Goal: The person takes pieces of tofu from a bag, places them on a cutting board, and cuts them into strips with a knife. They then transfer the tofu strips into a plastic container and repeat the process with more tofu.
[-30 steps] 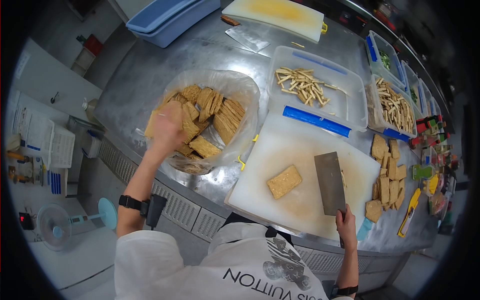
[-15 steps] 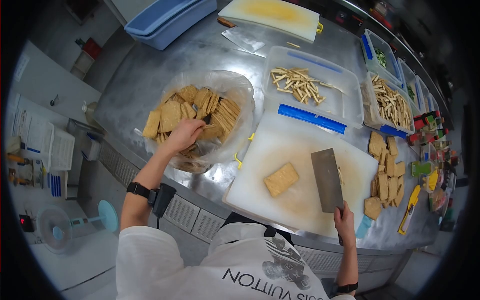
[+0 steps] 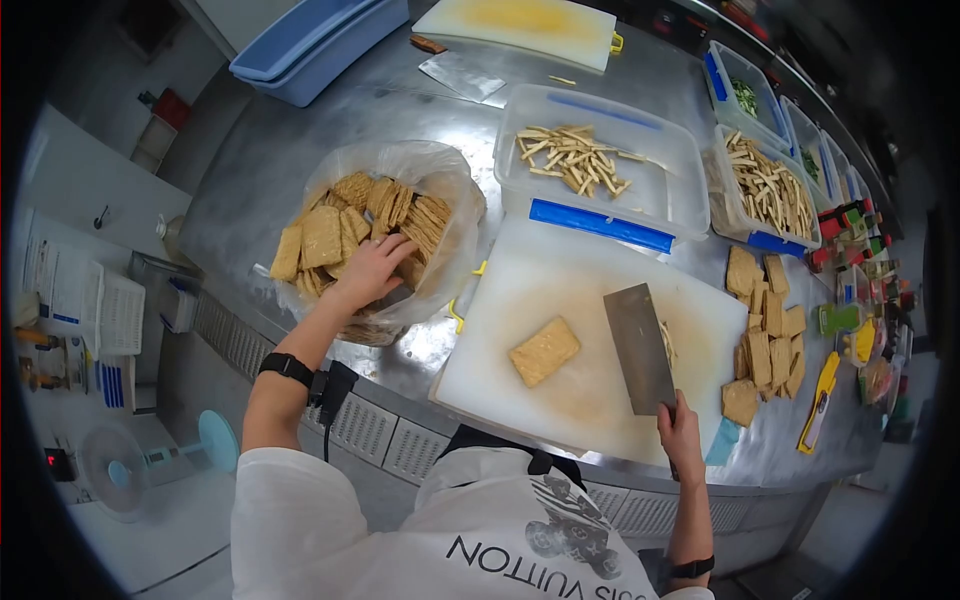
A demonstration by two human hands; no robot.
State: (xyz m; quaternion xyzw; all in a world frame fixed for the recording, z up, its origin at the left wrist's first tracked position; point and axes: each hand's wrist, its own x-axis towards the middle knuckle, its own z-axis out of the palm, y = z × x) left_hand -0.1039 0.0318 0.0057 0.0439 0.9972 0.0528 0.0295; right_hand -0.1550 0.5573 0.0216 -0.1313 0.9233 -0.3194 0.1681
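My left hand reaches into a clear plastic bag of flat tan slabs that look like dried tofu. Its fingers are spread over the slabs near the middle, with no slab lifted; the fingertips are partly hidden. In my right hand is the handle of a cleaver, its broad blade over the right part of the white cutting board. A single tan slab lies on the board, left of the blade. A few thin strips show beside the blade's right edge.
A clear bin with cut strips stands behind the board, and a fuller bin is to its right. Stacked slabs and a yellow-handled tool lie at right. Farther back are another cleaver, a second board and blue tubs.
My left hand has shifted among the slabs in the bag, its fingers now spread wider. The cleaver stays in my right hand over the board. The whole view has shifted slightly.
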